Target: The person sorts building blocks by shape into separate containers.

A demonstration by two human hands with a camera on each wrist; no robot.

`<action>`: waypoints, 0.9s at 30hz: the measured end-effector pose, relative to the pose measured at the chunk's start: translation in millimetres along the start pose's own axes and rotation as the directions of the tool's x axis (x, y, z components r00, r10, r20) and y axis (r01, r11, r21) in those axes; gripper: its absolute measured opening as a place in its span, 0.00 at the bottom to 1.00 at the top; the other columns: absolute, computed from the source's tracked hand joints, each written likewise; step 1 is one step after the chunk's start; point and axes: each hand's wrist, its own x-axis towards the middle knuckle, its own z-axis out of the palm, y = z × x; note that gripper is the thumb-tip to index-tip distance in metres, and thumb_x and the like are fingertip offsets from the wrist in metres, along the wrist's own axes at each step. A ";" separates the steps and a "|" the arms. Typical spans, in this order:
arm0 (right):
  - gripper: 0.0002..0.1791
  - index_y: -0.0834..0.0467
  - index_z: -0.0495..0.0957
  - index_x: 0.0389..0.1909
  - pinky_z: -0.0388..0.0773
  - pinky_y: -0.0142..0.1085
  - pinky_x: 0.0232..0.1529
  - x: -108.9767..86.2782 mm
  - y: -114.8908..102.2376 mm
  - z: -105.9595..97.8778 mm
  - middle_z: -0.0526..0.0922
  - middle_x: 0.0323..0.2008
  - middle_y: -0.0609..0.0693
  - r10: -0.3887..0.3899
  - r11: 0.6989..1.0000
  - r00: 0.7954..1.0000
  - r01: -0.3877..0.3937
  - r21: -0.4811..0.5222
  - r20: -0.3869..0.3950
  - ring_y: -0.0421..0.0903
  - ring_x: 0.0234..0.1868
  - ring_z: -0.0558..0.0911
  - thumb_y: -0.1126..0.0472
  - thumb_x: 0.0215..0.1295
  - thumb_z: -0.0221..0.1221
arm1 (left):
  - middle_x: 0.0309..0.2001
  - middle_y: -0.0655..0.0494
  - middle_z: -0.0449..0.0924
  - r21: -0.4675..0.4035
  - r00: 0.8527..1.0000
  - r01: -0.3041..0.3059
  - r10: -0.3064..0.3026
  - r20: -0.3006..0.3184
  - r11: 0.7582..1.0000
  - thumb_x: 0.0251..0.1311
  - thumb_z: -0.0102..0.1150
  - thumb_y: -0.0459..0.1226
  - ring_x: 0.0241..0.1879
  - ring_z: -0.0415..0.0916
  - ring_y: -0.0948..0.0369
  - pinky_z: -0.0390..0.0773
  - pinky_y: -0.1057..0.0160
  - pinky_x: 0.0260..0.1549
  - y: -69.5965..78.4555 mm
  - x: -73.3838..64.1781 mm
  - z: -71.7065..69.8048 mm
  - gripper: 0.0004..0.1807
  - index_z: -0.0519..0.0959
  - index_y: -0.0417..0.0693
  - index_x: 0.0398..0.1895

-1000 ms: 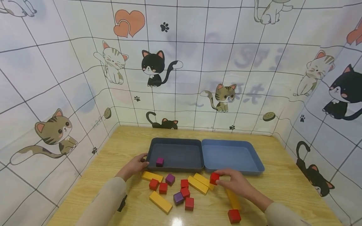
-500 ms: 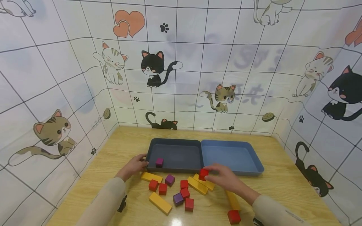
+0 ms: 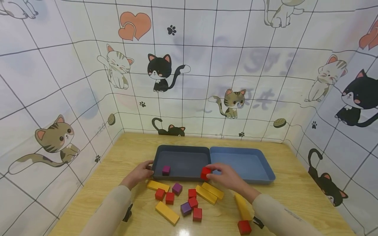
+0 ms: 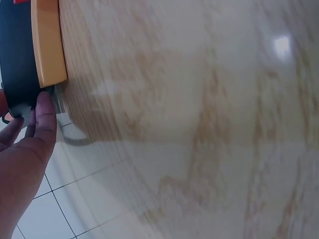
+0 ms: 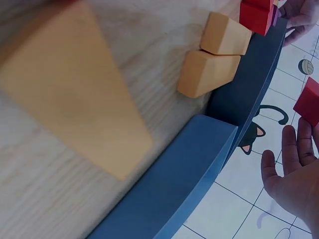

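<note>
My right hand (image 3: 225, 174) pinches a red cube (image 3: 205, 173) above the front right corner of a dark grey tray (image 3: 183, 160). In the right wrist view, that red cube (image 5: 310, 102) sits at the fingertips. At the tray's left end, my left hand (image 3: 139, 174) grips the edge; in the left wrist view its fingers (image 4: 45, 112) lie around the tray's end. A purple cube (image 3: 166, 170) lies inside the dark tray. Touching that tray on the right is a blue tray (image 3: 240, 164), with nothing visible in it.
In front of the trays lie several red cubes (image 3: 169, 198), a purple cube (image 3: 177, 188), a violet cube (image 3: 186, 208) and several yellow blocks (image 3: 167, 213). Another red cube (image 3: 244, 227) lies near right. Cat-patterned sheets (image 3: 183, 82) stand around the wooden table (image 3: 133, 144).
My right hand has carried the red cube leftward and away from me, from over the yellow blocks to the dark tray's front right corner. The left hand has stayed in place.
</note>
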 end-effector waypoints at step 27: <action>0.22 0.53 0.82 0.57 0.77 0.42 0.43 72.9 -17.6 25.5 0.82 0.48 0.46 0.100 0.995 0.995 -0.100 0.012 -0.009 0.45 0.44 0.78 0.52 0.63 0.65 | 0.53 0.33 0.71 -0.051 0.999 0.032 -0.031 0.019 0.998 0.67 0.51 0.26 0.44 0.76 0.51 0.80 0.51 0.46 -3.2 2.3 -0.1 0.29 0.61 0.33 0.71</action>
